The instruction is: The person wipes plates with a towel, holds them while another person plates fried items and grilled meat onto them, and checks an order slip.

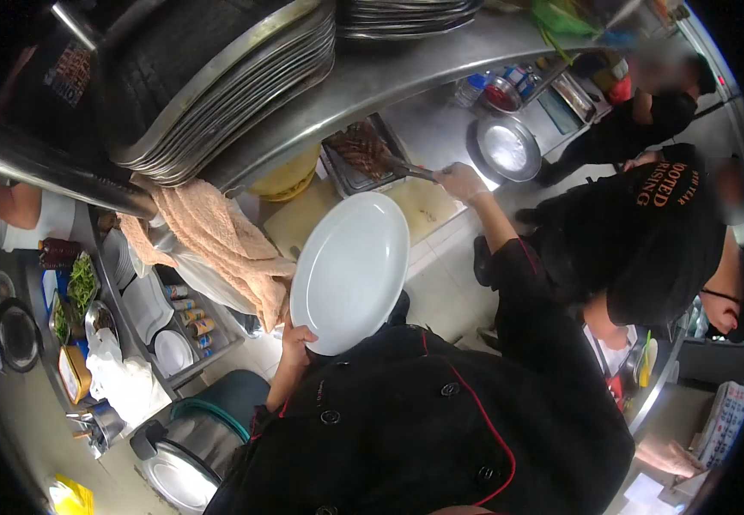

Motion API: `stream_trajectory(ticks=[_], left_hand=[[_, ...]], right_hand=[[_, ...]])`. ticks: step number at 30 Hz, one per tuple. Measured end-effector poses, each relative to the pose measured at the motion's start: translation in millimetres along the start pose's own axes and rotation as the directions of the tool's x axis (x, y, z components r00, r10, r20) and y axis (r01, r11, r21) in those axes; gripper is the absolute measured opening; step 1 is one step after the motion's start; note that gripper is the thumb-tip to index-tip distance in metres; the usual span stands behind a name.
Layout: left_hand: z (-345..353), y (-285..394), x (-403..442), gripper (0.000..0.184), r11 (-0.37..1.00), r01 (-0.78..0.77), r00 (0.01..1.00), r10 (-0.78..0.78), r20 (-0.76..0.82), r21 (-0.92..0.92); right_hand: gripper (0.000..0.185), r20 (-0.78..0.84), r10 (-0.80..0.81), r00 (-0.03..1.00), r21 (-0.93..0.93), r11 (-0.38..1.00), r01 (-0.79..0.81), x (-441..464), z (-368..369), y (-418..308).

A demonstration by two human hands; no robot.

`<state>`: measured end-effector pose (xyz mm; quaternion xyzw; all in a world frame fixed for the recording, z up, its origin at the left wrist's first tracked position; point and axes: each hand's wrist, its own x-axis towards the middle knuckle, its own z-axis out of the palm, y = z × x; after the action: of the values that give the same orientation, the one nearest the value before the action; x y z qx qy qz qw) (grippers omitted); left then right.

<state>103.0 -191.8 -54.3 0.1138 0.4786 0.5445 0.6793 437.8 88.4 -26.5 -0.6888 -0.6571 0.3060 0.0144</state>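
My left hand (298, 341) grips the lower edge of a white oval plate (350, 275), thumb on top; nothing lies on the plate. In my right hand (462, 183), which appears gloved, is a metal utensil that looks like tongs (412, 171). Its far end reaches into a metal tray (375, 185) and touches or nearly touches browned meat (357, 148). A pale cutting board (423, 206) lies under and beside the tray, and a yellow bowl (290, 182) stands left of it. The plate hides part of the board.
Overhead, a steel shelf (389, 75) carries stacked metal trays (252, 94). A peach towel (217, 245) hangs at left. A round metal pan (507, 148) is on the right. Co-workers in black shirts (646, 236) stand close on the right. A rice cooker (187, 455) sits lower left.
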Motion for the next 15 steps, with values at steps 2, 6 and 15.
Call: stream_trajectory(ticks=[2,6,15], left_hand=[[10.2,-3.2,-6.5,0.077,0.999,0.008,1.000,-0.009,-0.024,-0.041],[16.4,-11.6,-7.7,0.071,0.999,-0.006,0.993,0.000,-0.117,-0.047],[28.3,-15.7,-11.7,0.077,0.999,-0.002,0.990,0.006,-0.139,0.034]], right_hand=[[0.040,-0.102,-0.071,0.992,-0.083,0.995,0.062,1.5,7.0,4.9],[0.042,-0.245,-0.122,0.962,-0.237,0.970,0.063,-11.8,16.8,-10.3],[0.040,-0.172,-0.021,0.985,0.087,0.996,0.036,5.9,39.3,-11.2]])
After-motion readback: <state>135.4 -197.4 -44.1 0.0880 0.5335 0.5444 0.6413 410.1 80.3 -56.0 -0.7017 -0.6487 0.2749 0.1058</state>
